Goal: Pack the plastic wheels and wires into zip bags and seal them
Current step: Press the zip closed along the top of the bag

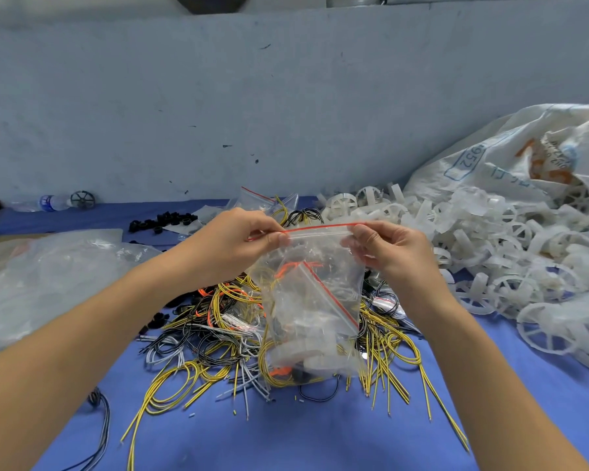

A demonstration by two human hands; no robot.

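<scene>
Covering the worktop: blue cloth (303, 436), bare at 6 o'clock.

- Loose wires (198, 362): yellow, black, grey and orange, heaped at centre and trailing toward 5 and 7 o'clock.
- Zip bag (313, 300): clear with a red strip, held upright over the wire heap. White wheel parts, wires and a smaller red-strip bag show inside. Whether the seal is closed cannot be told.
- Left hand (232, 243): thumb and curled fingers pinch the bag's top edge at its 10 o'clock corner.
- Right hand (391, 246): the same pinch at the 2 o'clock corner, with the strip taut between the two hands.
- Plastic wheels (510, 253): translucent white, a large heap at 3 o'clock.
- Clear plastic sheeting (48, 266): crumpled, at 9 o'clock.
- Black small parts (164, 222): a cluster at 10 o'clock.
- White woven sack (490, 158): printed, slumped at 2 o'clock behind the wheels.
- Water bottle (53, 202) and grey wheel (82, 199): far 10 o'clock, at the wall's foot.
- Wall (218, 96): pale blue-grey, scuffed, across 12 o'clock.
</scene>
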